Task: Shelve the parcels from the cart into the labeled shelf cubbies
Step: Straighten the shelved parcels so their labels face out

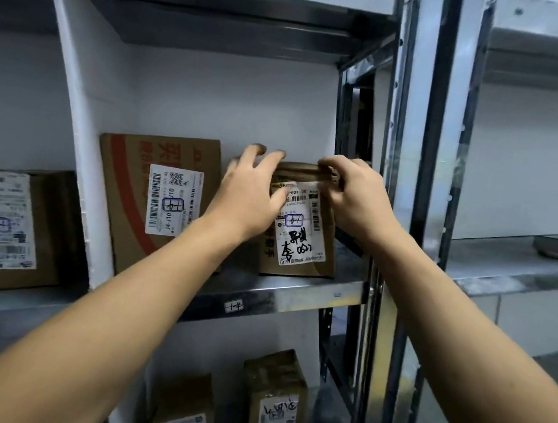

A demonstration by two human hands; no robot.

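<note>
Small brown cardboard parcel (301,244) stands upright on the grey metal shelf board (300,291) at centre frame, inside the cubby to the right of the white divider panel (81,142). Its white shipping label with black handwriting faces the camera. The left hand (250,196) lies against the parcel's upper left, fingers spread and reaching over the top edge, thumb resting on the label. The right hand (353,193) grips the parcel's upper right corner, fingers curled round the top edge. Just left of the parcel, in the same cubby, a larger brown cardboard box with red print (158,198) leans back. A small white tag (233,307) sits on the shelf board's front edge. At left of frame, beyond the divider panel, stands another labelled brown carton (7,227). Two small brown parcels (273,400) occupy the shelf below, at lower centre.
</note>
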